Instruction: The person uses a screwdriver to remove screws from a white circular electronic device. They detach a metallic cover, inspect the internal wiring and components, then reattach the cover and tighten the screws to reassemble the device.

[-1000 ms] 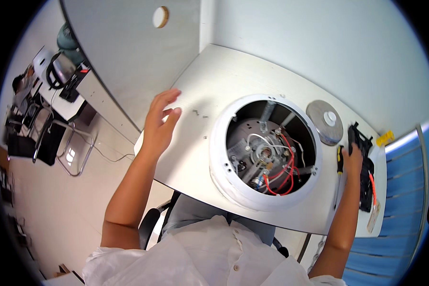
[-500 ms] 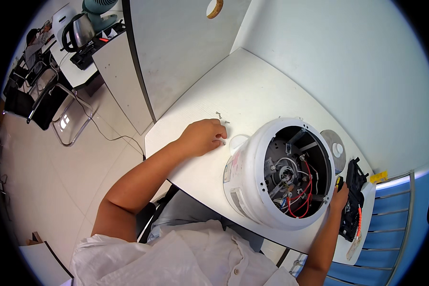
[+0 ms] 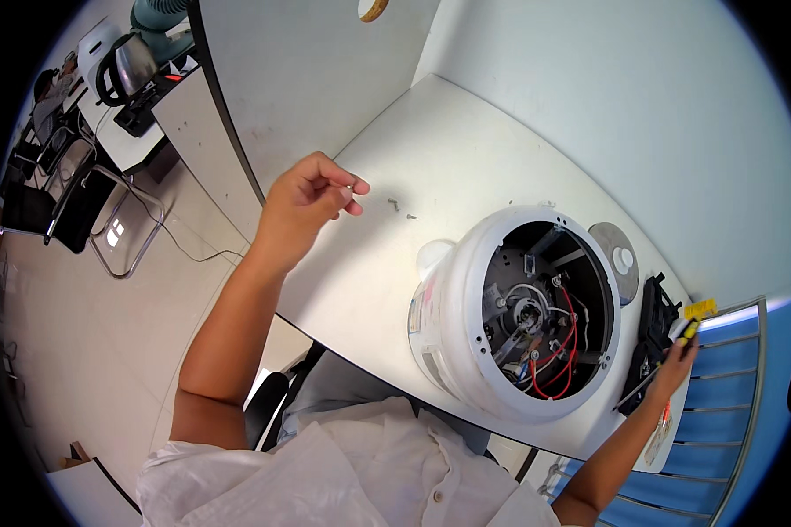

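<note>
While the bare left hand (image 3: 294,211) hangs above the white tabletop (image 3: 475,132), its thumb and fingertips pinch tight on a tiny metallic piece (image 3: 350,187), too small to identify surely. With fingers curled closed, the bare right hand (image 3: 674,362) grips a slim screwdriver with a yellow-and-black handle (image 3: 691,330), near a black plastic tool case (image 3: 656,309). Between the hands, a white, drum-shaped appliance (image 3: 466,351) rests on the tabletop, its round opening exposing red wires (image 3: 575,338). Small grey screws (image 3: 393,205) lie left of it.
</note>
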Available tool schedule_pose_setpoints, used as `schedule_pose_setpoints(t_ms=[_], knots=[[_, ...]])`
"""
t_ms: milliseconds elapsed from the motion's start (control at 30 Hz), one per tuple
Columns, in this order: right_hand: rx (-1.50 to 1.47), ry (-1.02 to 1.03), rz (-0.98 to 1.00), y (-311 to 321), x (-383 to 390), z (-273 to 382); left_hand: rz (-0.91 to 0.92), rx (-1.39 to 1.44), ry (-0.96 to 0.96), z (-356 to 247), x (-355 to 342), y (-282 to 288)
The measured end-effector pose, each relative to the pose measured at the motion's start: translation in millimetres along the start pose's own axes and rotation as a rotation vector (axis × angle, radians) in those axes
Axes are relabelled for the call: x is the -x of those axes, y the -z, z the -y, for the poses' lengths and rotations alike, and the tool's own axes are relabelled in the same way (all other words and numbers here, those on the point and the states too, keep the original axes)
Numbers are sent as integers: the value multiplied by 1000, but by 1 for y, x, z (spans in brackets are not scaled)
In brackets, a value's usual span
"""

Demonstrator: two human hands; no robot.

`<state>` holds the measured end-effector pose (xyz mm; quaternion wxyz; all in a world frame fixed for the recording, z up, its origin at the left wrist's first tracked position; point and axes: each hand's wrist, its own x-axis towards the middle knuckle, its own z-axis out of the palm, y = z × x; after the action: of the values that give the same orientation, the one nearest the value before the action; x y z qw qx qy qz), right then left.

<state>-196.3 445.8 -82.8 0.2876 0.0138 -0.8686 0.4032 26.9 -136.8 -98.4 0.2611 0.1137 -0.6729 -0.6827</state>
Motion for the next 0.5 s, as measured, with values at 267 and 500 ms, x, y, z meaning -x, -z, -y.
schedule_pose_setpoints(t_ms=[267, 500], knots=[[-941, 280, -261, 48, -2, 75, 28, 170, -87, -9, 26, -28], [-1155, 320, -264, 36, 34, 71, 35, -233, -20, 33, 16, -22]])
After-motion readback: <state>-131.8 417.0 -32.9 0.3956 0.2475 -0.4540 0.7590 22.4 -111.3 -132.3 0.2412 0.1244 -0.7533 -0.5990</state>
